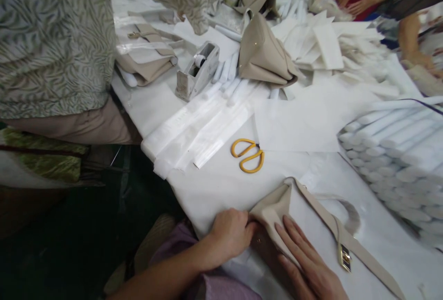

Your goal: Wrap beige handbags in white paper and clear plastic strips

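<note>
Leaning over a white table (204,194), spread from the upper left to the lower right of the frame. Facing a person in a leaf-patterned shirt (51,37) at the upper left and a stack of white rolls (398,166) at the right edge. Looking across loose white sheets (328,44) at the upper right and plastic sleeves (204,124) left of centre. Holding a beige bag (273,210) at the lower centre, its strap (321,212) laid out toward the lower right corner. Sharing the table with a second bag (263,53) at the upper centre and a third bag (148,67) at the upper left. Pressing the right hand (308,263) on the beige bag, fingers stretched out; gripping its left edge with the left hand (233,233), fingers curled in. Showing, between the second and third bags, a tape dispenser (197,71); near the centre, yellow-handled scissors (251,154); on the strap, a gold clasp (344,257).
</note>
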Demonstrator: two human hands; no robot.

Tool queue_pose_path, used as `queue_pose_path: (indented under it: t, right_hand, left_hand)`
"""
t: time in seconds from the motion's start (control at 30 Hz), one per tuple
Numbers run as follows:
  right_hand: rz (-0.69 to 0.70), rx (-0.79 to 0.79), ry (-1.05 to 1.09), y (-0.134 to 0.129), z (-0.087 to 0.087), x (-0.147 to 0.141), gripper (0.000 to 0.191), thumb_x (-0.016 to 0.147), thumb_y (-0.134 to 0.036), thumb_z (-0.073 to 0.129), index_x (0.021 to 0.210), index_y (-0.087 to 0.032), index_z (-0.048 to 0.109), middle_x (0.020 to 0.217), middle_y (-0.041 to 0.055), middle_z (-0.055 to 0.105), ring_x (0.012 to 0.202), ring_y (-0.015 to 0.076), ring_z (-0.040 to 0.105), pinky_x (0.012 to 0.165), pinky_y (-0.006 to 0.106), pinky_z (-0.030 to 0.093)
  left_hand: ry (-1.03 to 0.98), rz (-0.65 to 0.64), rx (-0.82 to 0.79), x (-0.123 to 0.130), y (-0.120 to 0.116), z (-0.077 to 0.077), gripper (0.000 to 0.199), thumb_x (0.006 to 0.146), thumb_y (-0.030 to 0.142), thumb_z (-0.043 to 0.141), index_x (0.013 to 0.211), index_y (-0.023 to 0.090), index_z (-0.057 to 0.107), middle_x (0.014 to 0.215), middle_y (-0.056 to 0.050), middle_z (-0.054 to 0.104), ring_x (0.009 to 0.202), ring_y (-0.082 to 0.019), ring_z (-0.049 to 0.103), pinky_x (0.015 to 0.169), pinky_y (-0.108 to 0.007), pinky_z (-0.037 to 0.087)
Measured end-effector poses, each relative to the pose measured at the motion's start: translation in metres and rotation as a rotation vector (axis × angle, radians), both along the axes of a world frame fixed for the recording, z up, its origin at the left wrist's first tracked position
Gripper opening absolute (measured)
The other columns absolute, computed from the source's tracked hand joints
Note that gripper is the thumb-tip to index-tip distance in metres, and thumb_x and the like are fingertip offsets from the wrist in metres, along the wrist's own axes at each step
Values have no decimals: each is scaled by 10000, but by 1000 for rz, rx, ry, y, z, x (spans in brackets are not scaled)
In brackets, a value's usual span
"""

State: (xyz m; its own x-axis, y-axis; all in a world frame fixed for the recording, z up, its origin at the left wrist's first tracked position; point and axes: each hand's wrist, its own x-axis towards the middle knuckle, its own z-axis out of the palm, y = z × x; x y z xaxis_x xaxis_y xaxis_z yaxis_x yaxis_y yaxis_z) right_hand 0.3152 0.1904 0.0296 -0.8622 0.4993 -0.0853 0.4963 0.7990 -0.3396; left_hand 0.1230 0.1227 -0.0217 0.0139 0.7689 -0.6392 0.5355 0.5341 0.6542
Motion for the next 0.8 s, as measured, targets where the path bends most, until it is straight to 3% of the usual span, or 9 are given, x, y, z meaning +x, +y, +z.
queue_pose_path:
  t: [0.2,0.5,0.6,0.67,0.73,0.8]
  right_hand:
    - [30,67,72,-17,-17,3,567,923,-205,453,1468,-225,299,1501,78,331,1317,241,397,1036,351,425]
    - [70,147,72,-34,-63,23,689,866,-86,437,1499,-200,190,1534,109,232,1297,284,427,985,364,491]
    - [38,105,75,-34,-61,21,684,855,-71,419,1495,-191,210,1529,103,254,1313,275,407,1008,369,472]
    - [-2,48,61,-33,-52,19,693,834,-50,390,1492,-195,222,1518,94,287,1317,258,406,1032,383,449]
    - [-51,-20,54,-31,-42,17,746,793,-30,373,1497,-203,197,1497,88,336,1306,235,423,1041,385,442]
    - [-104,-82,67,-29,-32,16,822,737,-18,375,1504,-221,157,1474,76,382,1291,214,443,1041,380,446]
  left_hand:
    - [40,88,44,9,2,-8,400,902,338,364,1006,147,701,972,-157,716,898,-253,677,783,-339,513]
    - [-162,273,99,2,7,-15,336,880,279,396,900,172,713,860,-98,728,802,-199,651,689,-269,489]
    - [-153,261,88,-3,9,-18,320,858,211,380,802,166,692,711,-62,684,704,-177,628,648,-265,473]
    - [-108,233,167,-7,11,-15,261,795,132,410,829,166,666,733,-47,659,714,-169,608,676,-272,475]
    - [-69,163,378,-12,11,-6,322,729,67,436,964,170,630,878,-55,641,839,-175,586,774,-295,477]
    - [-39,15,628,-16,9,6,417,715,54,468,1094,191,575,1053,-67,594,984,-192,532,890,-339,446]
